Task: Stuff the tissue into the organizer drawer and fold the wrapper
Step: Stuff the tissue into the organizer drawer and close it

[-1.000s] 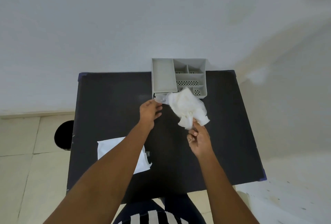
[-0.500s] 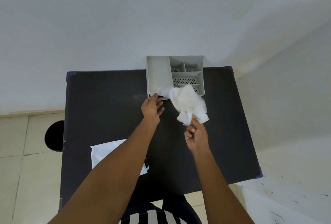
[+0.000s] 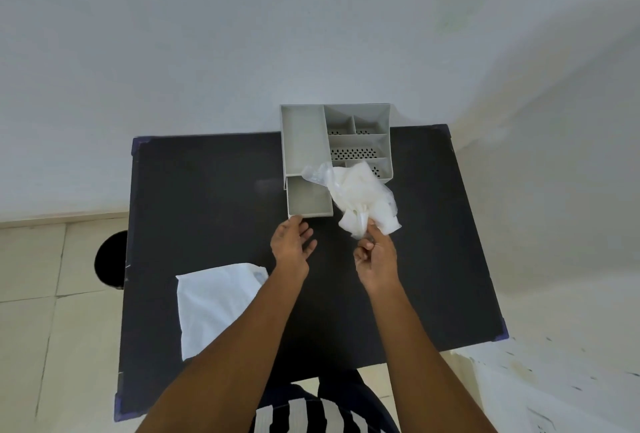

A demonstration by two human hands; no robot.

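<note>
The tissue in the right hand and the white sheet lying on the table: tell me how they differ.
The tissue is crumpled into a loose bunch; the white sheet lies flat and spread out. The tissue is held up in the right hand, in a pinching grip, beside the open drawer; the white sheet rests on the black table near its front left, partly hidden by the left forearm. Both are white and thin.
</note>
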